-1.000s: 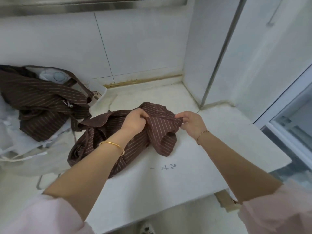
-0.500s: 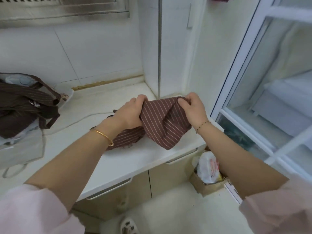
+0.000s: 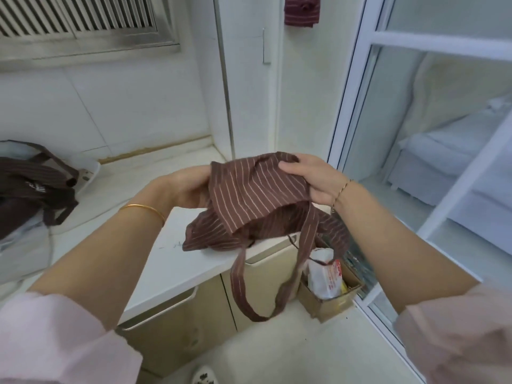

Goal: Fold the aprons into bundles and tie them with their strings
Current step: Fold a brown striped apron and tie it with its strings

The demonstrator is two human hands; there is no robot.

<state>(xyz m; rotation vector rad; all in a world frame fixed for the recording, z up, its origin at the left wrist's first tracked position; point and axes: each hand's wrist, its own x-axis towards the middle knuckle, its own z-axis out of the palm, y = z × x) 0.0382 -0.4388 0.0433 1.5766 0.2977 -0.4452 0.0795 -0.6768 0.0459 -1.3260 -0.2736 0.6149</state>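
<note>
The white stone countertop [image 3: 177, 261] took up the left of the shot. A heap of other dark brown striped aprons [image 3: 30, 187] sat dumped at its far left end, well apart from the action.

The one in hand, a brown cotton apron with thin pale stripes [image 3: 249, 195], was bunched up and held in the air over the counter's front right corner, with its lower folds resting on the edge. The left hand [image 3: 191, 187] had hold of the cloth's left side, fingers tucked behind the fabric so I couldn't see them properly. The right hand [image 3: 310, 178] had its fingers curled over the top right edge, gripping it.

A long striped fabric strap loop [image 3: 277, 286] dangled in front of the cabinet, near a small cardboard box [image 3: 329, 300] on the floor.

My take: early days, nothing folded yet. I'd take it by two corners, lay it flat on the counter and pull that strap clear first. Otherwise it gets trapped inside the folds, and you need it for tying.
</note>
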